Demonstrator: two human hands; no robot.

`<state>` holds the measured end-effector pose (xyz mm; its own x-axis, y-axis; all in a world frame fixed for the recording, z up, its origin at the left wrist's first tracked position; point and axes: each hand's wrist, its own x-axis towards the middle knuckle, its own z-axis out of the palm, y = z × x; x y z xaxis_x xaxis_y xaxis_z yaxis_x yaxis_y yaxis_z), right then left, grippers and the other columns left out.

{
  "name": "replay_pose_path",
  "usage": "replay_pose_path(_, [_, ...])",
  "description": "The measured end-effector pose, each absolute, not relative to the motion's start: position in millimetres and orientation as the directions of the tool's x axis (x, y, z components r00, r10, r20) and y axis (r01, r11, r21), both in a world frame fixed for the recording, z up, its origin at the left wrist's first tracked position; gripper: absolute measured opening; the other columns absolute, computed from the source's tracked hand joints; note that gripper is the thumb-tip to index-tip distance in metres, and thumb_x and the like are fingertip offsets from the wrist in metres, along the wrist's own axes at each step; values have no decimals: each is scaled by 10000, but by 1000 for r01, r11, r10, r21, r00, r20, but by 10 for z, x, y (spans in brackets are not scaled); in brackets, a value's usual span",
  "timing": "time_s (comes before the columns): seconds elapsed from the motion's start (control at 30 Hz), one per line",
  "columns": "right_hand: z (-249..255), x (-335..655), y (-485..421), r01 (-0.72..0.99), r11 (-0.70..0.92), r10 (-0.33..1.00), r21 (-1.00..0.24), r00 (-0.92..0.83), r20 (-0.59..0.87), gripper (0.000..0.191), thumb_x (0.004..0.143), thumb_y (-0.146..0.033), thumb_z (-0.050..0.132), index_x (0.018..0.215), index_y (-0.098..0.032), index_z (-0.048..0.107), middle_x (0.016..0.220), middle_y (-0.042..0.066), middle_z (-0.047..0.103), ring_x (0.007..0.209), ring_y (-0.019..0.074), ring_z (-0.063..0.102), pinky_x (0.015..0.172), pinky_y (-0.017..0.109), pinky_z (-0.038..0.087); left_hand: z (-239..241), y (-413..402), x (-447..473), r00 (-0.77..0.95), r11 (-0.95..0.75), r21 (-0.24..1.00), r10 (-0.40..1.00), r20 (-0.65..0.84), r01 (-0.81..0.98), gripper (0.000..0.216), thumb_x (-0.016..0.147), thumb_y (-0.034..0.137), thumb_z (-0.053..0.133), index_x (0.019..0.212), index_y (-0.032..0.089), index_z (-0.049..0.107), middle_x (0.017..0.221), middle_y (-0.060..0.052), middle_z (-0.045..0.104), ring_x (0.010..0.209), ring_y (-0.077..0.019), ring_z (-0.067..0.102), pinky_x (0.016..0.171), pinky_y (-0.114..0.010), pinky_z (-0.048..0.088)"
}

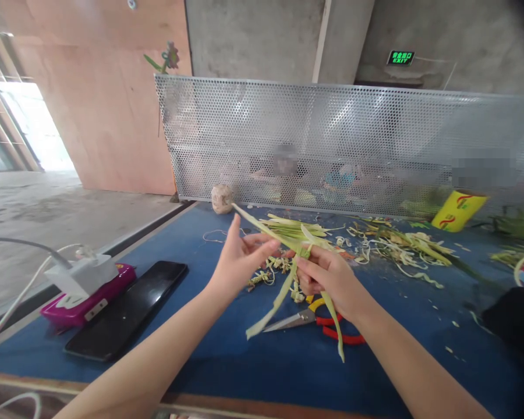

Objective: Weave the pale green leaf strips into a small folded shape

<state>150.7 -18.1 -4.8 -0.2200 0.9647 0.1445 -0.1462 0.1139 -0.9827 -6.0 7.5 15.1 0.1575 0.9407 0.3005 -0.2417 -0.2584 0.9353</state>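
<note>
My right hand [327, 276] pinches a folded knot in pale green leaf strips [273, 297], some sort of flat plant leaf. Two loose ends hang below the knot, and one long strip runs up to the left. Beside that long strip is my left hand [240, 256], its fingers apart, one pointing up and the thumb towards the knot; part of its grip side is hidden. Under the hands lie scissors [305, 317] with red and yellow handles. Several small knotted leaf pieces [279, 266] rest behind them, partly covered by my hands.
Pale leaf strips [297, 224] and a heap of scraps [402, 241] lie farther back on the blue table [227, 366]. A black phone [128, 308], a purple power strip [89, 299], a twine ball [222, 199] and a yellow roll [459, 210] are around. Perforated metal panel [266, 116] stands behind.
</note>
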Motion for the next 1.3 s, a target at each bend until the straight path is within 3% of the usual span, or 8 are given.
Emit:
replay_pose_path(0.1, [-81,1512,-155,-143,189,959,-971,-188,214,235,719,-319,616,906,-183,572,533,-67,415,418,40,297,401,203,245,26,48,-12,356,-153,963,907,226,-222,1199,535,116,747,1368,146,-115,729,-8,631,689,-138,599,567,-231,458])
replay_pose_path(0.17, [-101,1508,-142,-119,204,961,-972,-166,222,235,721,-321,612,905,-179,575,537,-62,427,423,43,304,402,204,249,-30,42,1,433,-132,963,873,226,-235,1170,560,94,726,1365,145,-122,626,32,614,633,-120,593,621,-259,463])
replay_pose_path(0.37, [-134,1486,-123,-144,207,967,-968,-120,225,174,733,-316,595,834,-176,572,467,-79,393,396,47,294,398,204,255,-27,17,-28,504,-73,987,853,138,-146,1124,577,110,721,1369,121,-77,538,50,591,542,-113,580,579,-247,446])
replay_pose_path(0.53, [-104,1500,-123,-228,190,963,-955,-147,227,236,762,-352,571,926,-182,571,464,-84,391,375,38,267,407,203,252,-33,18,-53,560,-63,988,818,133,-143,1074,588,127,715,1377,140,-14,572,49,577,572,-119,583,624,-279,458])
replay_pose_path(0.67, [-75,1489,-151,-248,167,957,-954,-194,218,420,814,-484,436,1117,-207,525,537,-30,497,408,65,340,416,212,269,-56,27,-27,446,-169,972,866,225,-162,1023,575,167,728,1371,220,88,848,-22,577,645,-102,545,601,-267,467])
replay_pose_path(0.83, [-76,1434,-177,-125,223,948,-967,-205,245,489,812,-494,431,1206,-211,488,482,-27,471,402,83,347,379,208,240,-32,-8,20,269,-276,933,903,334,-232,1027,583,165,723,1366,311,74,1137,-68,483,713,-88,531,581,-230,477])
replay_pose_path(1.03, [-103,1386,-139,-90,237,961,-967,-125,247,487,814,-475,431,1217,-209,486,433,-49,435,357,61,328,340,175,193,18,-27,96,225,-186,887,927,302,-422,960,660,140,670,1372,303,48,1093,-60,548,649,-68,573,602,-229,497])
replay_pose_path(1.3, [-91,1354,-189,-1,298,953,-955,-54,297,500,796,-475,463,1238,-242,477,475,-43,499,279,45,327,281,180,251,24,12,93,245,-150,901,932,266,-408,1018,645,148,693,1373,279,-6,892,-36,642,314,-33,458,301,-185,345])
